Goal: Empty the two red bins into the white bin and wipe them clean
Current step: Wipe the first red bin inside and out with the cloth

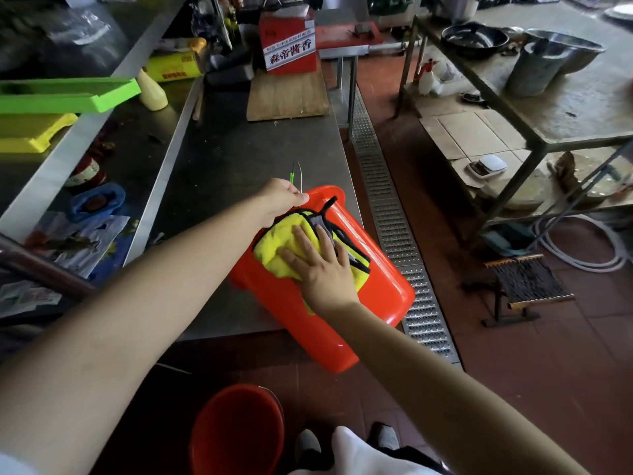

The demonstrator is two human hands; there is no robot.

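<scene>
Head view: red bin (pixel 373 289) lies tipped on steel table (pixel 246 156), emptied, judged mid-wipe. Yellow cloth (pixel 274 248) is pressed flat under right hand (pixel 322 265); rim is gripped by left hand (pixel 284 197). Second red bin (pixel 236 430) stands on floor; white bin unseen.

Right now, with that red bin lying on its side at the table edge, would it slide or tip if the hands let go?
Probably. The red bin overhangs the steel table corner, so it could tip floorward. Its glossy plastic looks slippery on metal. The left hand holds its rim while the right hand presses the yellow cloth, suggesting it is light and shifts easily.
</scene>
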